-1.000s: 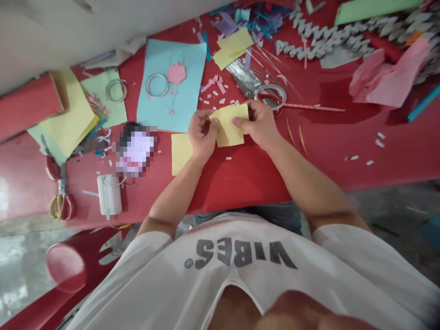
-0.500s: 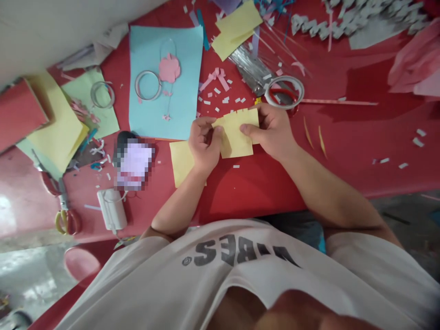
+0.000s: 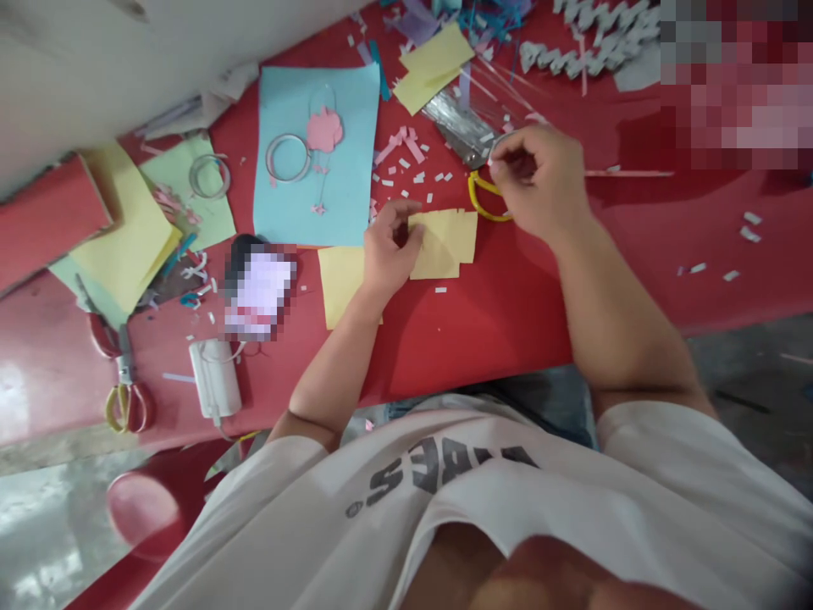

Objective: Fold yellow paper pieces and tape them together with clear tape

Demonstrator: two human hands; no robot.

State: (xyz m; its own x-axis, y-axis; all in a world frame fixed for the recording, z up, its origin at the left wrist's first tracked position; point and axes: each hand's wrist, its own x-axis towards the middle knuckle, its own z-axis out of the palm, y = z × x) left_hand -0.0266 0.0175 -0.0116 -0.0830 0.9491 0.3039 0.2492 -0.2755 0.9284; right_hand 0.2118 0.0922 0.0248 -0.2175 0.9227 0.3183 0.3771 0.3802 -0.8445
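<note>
My left hand pinches a strip of yellow paper by its left end, low over the red table. Small slits run along the paper's upper edge, and a narrower piece shows at its right end. Partly under my left wrist lies another yellow sheet. Curled closed, my right hand is at a roll of white tape, most of which the hand hides; the fingertips seem to grip it. Yellow-handled scissors lie just below and left of those fingers.
A blue sheet bears a pink paper cutout and a tape ring. To the left are a phone, a white power bank and more scissors. White scraps litter the red table.
My right hand has let go of the yellow paper and moved up and right to the tape roll. My left hand keeps the paper. The view has shifted slightly.
</note>
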